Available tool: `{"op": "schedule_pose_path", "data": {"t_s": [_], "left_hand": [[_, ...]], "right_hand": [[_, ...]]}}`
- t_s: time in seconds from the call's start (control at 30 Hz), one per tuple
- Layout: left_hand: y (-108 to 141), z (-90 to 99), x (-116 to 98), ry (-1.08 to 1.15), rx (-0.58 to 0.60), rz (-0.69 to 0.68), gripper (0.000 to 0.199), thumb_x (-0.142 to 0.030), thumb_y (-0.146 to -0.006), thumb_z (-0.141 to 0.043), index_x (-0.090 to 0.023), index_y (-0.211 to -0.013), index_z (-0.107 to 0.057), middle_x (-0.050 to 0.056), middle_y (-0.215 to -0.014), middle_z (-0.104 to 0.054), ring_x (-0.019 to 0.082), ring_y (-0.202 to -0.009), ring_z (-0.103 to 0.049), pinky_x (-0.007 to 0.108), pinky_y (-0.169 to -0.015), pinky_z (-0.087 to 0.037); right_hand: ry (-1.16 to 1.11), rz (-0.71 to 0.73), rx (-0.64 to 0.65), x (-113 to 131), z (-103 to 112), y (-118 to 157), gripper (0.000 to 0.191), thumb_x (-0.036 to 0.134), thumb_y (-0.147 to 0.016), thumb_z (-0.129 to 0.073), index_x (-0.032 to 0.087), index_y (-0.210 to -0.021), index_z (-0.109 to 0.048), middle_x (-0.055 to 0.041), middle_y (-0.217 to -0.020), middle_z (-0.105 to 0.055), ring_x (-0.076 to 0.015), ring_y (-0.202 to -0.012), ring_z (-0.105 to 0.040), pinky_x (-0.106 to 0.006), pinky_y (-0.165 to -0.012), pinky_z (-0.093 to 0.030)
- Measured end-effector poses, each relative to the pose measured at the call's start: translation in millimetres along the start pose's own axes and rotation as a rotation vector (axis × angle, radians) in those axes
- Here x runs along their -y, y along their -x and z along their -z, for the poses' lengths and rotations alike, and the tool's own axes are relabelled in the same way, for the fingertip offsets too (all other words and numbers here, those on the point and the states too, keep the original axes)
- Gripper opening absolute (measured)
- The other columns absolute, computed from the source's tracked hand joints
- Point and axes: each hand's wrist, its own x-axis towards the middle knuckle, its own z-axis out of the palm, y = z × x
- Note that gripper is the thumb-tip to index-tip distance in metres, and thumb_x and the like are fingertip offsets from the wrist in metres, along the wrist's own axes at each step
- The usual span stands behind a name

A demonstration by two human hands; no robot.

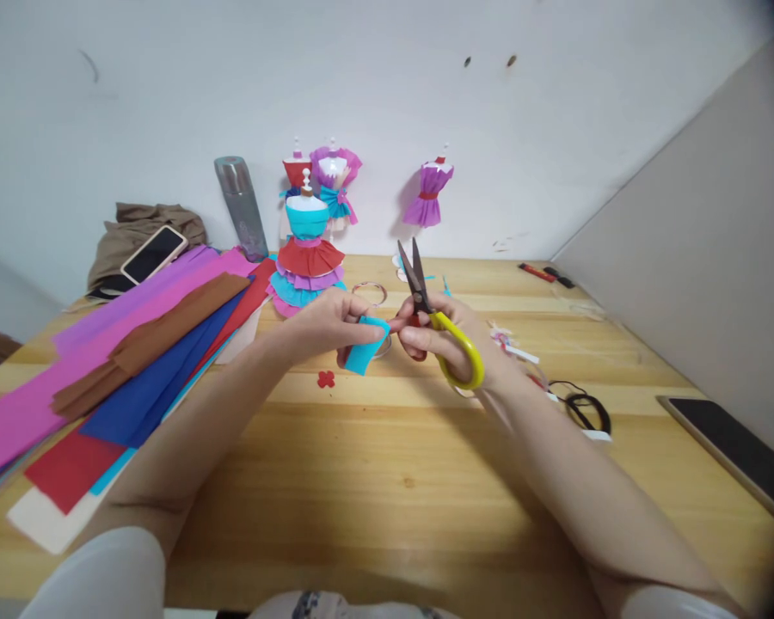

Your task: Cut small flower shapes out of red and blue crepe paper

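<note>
My left hand (pixel 328 325) pinches a small folded piece of turquoise paper (pixel 366 346) above the middle of the table. Close beside it, my right hand (pixel 442 331) holds yellow-handled scissors (pixel 463 357), their dark blades pointing up and slightly apart. The fingertips of my right hand are near the right edge of the paper; whether they touch it I cannot tell. Below my left hand a small red flower-shaped cutout (pixel 326 379) lies on the wooden table (pixel 387 499).
Coloured paper strips (pixel 168 344) cover the left side. Behind stand a bottle (pixel 242 206) and small dress forms in paper dresses (pixel 306 258), one farther right (pixel 428 196). A phone (pixel 155 254) rests on brown cloth. At right lie a black band (pixel 588 414) and a dark tablet-like object (pixel 735 451).
</note>
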Motion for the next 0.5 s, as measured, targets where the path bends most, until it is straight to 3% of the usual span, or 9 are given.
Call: {"op": "schedule_pose_path", "data": {"t_s": [0.17,0.5], "left_hand": [[-6.5,-5.2,8.7,-0.159,-0.08,0.014,0.027,-0.015,-0.079,-0.067,-0.017,-0.055,-0.056,-0.004,-0.042,-0.055,0.008,-0.036,-0.051,0.016,-0.038,-0.039],[-7.8,-10.4,10.9,-0.208,0.007,-0.008,0.026,-0.013,-0.08,-0.061,-0.018,-0.055,-0.055,-0.005,-0.042,-0.054,0.009,-0.036,-0.054,0.016,-0.039,-0.039]], "right_hand": [[0.013,0.06,-0.076,-0.8,-9.9,5.1,0.045,0.038,-0.062,-0.094,0.022,-0.088,-0.061,0.0007,-0.075,-0.069,-0.0113,-0.057,-0.055,-0.024,-0.047,-0.042],[0.057,0.097,-0.002,-2.6,-9.9,2.9,0.044,0.04,-0.063,-0.093,0.023,-0.085,-0.059,0.0047,-0.066,-0.061,-0.01,-0.054,-0.05,-0.024,-0.048,-0.04]]}}
